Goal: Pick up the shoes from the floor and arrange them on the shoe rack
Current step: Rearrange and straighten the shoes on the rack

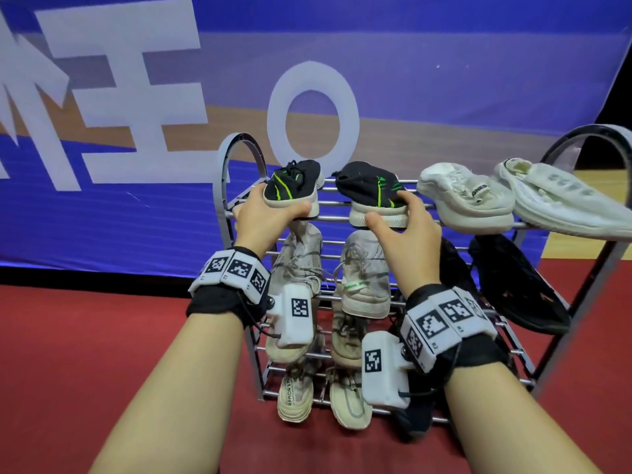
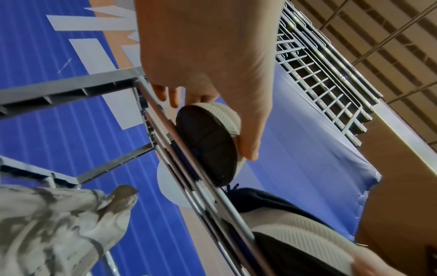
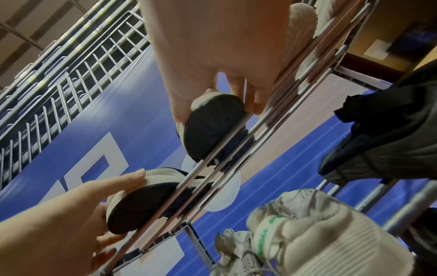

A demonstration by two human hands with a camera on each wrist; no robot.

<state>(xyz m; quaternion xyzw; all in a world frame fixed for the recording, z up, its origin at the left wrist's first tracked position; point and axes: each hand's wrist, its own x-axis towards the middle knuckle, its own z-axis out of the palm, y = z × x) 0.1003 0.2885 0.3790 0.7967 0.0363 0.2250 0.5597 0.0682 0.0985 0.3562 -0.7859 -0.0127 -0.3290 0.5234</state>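
Black-and-green shoes, two, on shoe rack (image 1: pixel 376 218) top tier. Left hand (image 1: pixel 261 217) grip pinches left shoe (image 1: pixel 295 186) heel; right hand (image 1: pixel 408 230) grip pinches right shoe (image 1: pixel 371 191) heel.

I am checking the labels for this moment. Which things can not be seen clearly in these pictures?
- Lower right of the shoe rack, head view: hidden behind the right hand and its wrist camera.
- Outer white shoe, head view: toe cut off by the right edge.
- Left black-green shoe, left wrist view: only the sole shows; the left hand covers the upper.
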